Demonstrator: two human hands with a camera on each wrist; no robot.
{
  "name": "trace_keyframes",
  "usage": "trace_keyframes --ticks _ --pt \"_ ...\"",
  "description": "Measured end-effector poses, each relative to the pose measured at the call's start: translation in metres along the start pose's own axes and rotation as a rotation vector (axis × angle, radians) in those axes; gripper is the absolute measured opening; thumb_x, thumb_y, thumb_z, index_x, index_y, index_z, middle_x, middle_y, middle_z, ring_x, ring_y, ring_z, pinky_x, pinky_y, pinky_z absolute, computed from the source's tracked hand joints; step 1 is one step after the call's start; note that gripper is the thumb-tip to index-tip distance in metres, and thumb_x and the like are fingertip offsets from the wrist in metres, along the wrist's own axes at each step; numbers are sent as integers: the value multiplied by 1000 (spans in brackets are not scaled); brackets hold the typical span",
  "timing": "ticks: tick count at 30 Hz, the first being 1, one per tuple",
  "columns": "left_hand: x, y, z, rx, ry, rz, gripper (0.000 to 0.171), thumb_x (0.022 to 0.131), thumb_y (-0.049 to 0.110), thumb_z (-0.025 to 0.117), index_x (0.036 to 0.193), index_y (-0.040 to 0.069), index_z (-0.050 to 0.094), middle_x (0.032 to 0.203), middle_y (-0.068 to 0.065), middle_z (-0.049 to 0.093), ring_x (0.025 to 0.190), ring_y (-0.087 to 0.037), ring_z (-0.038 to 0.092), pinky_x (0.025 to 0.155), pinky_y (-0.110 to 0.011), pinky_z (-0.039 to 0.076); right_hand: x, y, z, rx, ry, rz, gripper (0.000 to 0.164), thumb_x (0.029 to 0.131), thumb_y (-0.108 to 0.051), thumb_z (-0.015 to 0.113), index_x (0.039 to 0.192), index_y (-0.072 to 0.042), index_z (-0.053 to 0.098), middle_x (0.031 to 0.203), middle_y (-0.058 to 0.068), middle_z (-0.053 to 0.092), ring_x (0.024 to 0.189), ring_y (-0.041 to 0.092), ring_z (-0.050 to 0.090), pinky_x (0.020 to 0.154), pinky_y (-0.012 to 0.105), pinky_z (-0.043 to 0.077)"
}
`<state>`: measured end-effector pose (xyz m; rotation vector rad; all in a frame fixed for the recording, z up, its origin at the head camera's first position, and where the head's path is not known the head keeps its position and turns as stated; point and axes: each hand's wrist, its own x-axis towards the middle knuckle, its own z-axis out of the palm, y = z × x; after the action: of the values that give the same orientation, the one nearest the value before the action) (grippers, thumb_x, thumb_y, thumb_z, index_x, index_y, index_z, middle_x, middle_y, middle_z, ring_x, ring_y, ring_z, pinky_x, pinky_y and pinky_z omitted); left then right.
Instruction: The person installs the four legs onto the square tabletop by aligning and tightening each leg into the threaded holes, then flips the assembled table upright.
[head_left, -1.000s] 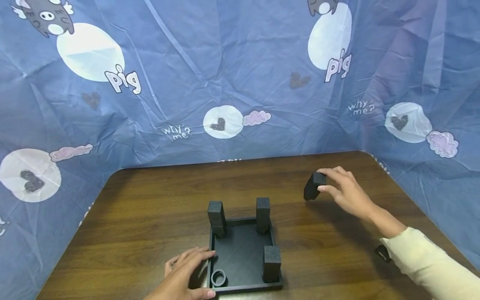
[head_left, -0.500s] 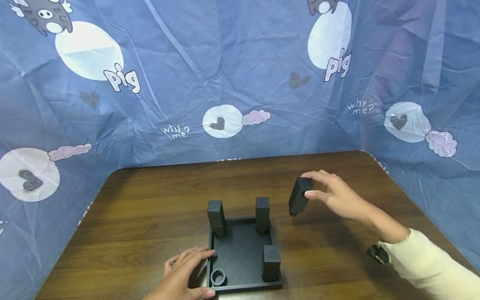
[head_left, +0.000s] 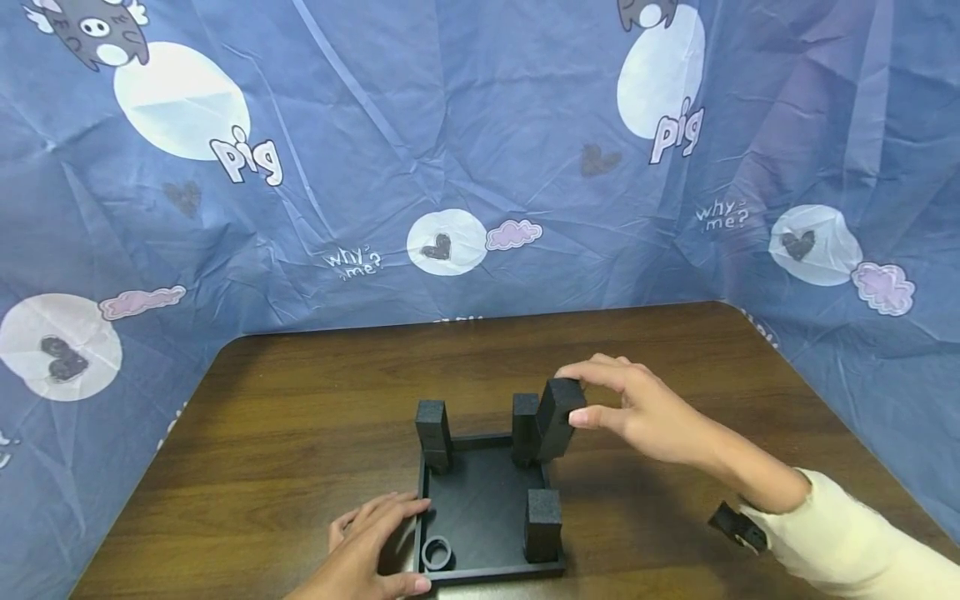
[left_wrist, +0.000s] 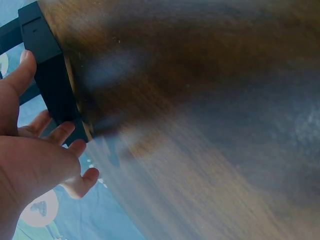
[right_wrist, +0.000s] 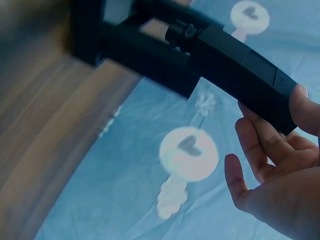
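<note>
In the head view my right hand [head_left: 637, 412] pinches a black block-shaped leg [head_left: 561, 417] near its top, thumb on one side and fingers on the other. The leg leans over the right side of a black square tray-like base [head_left: 480, 508]. A threaded-looking stub [right_wrist: 181, 34] sticks out of its lower end in the right wrist view. Similar legs stand at the far left [head_left: 432, 433], far right [head_left: 526, 417] and near right [head_left: 543, 525] corners. The near left corner carries a round ring socket [head_left: 426, 553]. My left hand [head_left: 375, 542] rests spread along the base's left edge.
The base lies on a brown wooden table [head_left: 315, 417]. A blue printed cloth [head_left: 315, 208] hangs behind the table and at its sides. A small black device [head_left: 738, 527] sits under the right sleeve [head_left: 825, 525].
My right hand has brought the leg from the right side of the table leftward and nearer, to the base's right side. My left hand and the base have stayed put.
</note>
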<state>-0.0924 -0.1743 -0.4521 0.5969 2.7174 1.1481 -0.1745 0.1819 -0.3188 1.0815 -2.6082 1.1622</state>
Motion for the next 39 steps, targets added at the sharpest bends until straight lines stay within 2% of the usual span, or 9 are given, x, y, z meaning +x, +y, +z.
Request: trace_keyframes --ticks 6,12,15,25,29,33,36,39 --pt "0 1 0 -3 4 10 75 69 53 78 133 21 54 139 -8 51 130 -40 39 90 -61 10 3 -17 19 27 12 -15 39 83 -17 74 121 -19 64 103 -13 64 99 11 55 85 38 39" --pt "-1 1 0 16 18 11 74 69 52 79 133 23 54 139 -7 51 129 -38 40 91 -61 11 10 -36 45 82 55 30 40 81 -17 77 119 -19 67 96 -12 64 91 17 55 80 36 38" --pt "0 1 0 26 20 4 74 69 53 79 133 24 54 139 -6 51 129 -37 40 91 -62 12 13 -45 58 89 49 54 39 80 -19 77 118 -21 67 92 -12 62 86 16 53 77 36 38" --pt "1 1 1 27 21 7 71 69 53 78 132 30 53 138 -6 52 128 -37 41 92 -63 13 15 -74 94 147 -126 172 37 87 -25 71 124 -21 64 102 -11 64 97 14 54 84 36 42" --pt "1 1 0 20 4 -9 71 70 54 78 130 26 54 138 -8 51 127 -36 42 92 -64 13 16 -79 104 168 -141 164 35 87 -22 72 122 -22 64 100 -15 65 99 8 58 89 34 44" --pt "1 1 2 60 47 31 69 69 53 79 126 23 57 134 -7 55 125 -34 45 90 -62 17 17 -82 111 193 -160 154 33 87 -21 71 120 -20 65 98 -17 65 100 3 58 91 33 46" --pt "1 1 2 68 63 40 69 68 52 80 127 25 56 132 -5 56 124 -33 46 91 -61 17 16 -83 117 160 -178 151 32 87 -22 71 119 -20 66 98 -18 66 101 6 57 92 36 45" --pt "2 1 2 51 41 16 72 68 53 80 130 26 55 133 -3 56 125 -32 45 92 -63 15 15 -83 122 89 -192 157 33 87 -26 71 119 -21 66 102 -17 66 104 10 56 93 39 44"
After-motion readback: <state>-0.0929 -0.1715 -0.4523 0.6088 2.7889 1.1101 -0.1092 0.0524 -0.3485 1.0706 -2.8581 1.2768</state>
